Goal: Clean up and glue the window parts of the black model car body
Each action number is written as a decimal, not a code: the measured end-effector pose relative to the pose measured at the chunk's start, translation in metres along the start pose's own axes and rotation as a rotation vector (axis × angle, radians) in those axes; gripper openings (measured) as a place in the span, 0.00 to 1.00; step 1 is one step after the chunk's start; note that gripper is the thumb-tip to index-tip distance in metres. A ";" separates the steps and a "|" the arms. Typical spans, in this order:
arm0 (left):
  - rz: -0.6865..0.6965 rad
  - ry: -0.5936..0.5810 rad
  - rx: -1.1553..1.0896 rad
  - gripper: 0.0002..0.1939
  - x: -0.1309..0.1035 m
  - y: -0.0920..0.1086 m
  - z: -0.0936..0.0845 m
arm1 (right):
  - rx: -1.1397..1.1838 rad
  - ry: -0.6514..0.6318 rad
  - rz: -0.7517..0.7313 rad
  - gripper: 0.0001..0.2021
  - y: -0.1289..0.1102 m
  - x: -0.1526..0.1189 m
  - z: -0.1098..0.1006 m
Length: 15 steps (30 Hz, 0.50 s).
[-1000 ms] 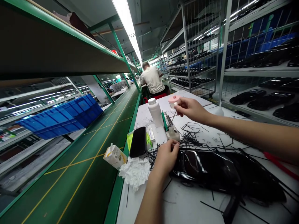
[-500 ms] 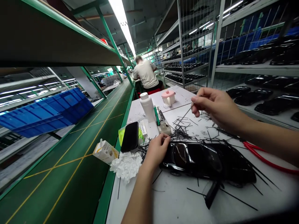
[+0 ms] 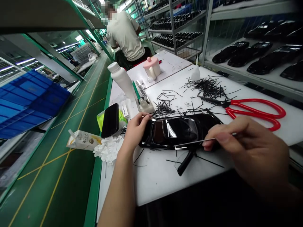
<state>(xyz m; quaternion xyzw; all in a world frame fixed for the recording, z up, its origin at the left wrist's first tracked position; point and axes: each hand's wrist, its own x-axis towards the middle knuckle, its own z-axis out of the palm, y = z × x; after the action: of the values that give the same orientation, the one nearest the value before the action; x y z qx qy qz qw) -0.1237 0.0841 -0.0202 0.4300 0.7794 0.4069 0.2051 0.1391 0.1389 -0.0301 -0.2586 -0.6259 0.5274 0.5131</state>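
Note:
A glossy black model car (image 3: 182, 127) lies on the white table (image 3: 165, 183), with one door swung out toward me. My left hand (image 3: 137, 129) rests at the car's left end, its fingers bent together against the body. Between the fingertips of my right hand (image 3: 236, 142) is a thin metal rod (image 3: 196, 142), its tip at the car's near side by the open door. Black thin strips (image 3: 208, 88) lie in piles behind the car. Red-handled scissors (image 3: 255, 108) lie beyond my right hand.
Behind the left hand stand a white bottle (image 3: 120, 78), a pink-lidded cup (image 3: 151, 67) and a phone (image 3: 110, 120). A drink carton (image 3: 84, 140) and crumpled white material (image 3: 107, 149) sit by the green conveyor (image 3: 54, 164). A seated person (image 3: 126, 36) is ahead; racks (image 3: 209, 34) stand right.
My right hand has come down from above the strips to the car's near side with the rod. The view has shifted, showing the scissors. My left hand stays on the car.

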 end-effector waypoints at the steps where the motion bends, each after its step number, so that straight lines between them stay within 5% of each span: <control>1: -0.004 0.000 0.000 0.11 0.000 0.001 0.000 | -0.010 -0.010 -0.001 0.08 0.003 -0.004 -0.001; 15: -0.109 -0.002 0.046 0.13 0.005 0.013 0.001 | 0.010 -0.183 -0.356 0.06 0.017 0.007 0.004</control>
<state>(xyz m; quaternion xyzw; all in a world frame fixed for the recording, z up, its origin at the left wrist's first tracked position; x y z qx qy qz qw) -0.1197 0.0921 -0.0102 0.3916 0.8107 0.3768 0.2179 0.1296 0.1486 -0.0433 -0.0922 -0.7034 0.4527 0.5403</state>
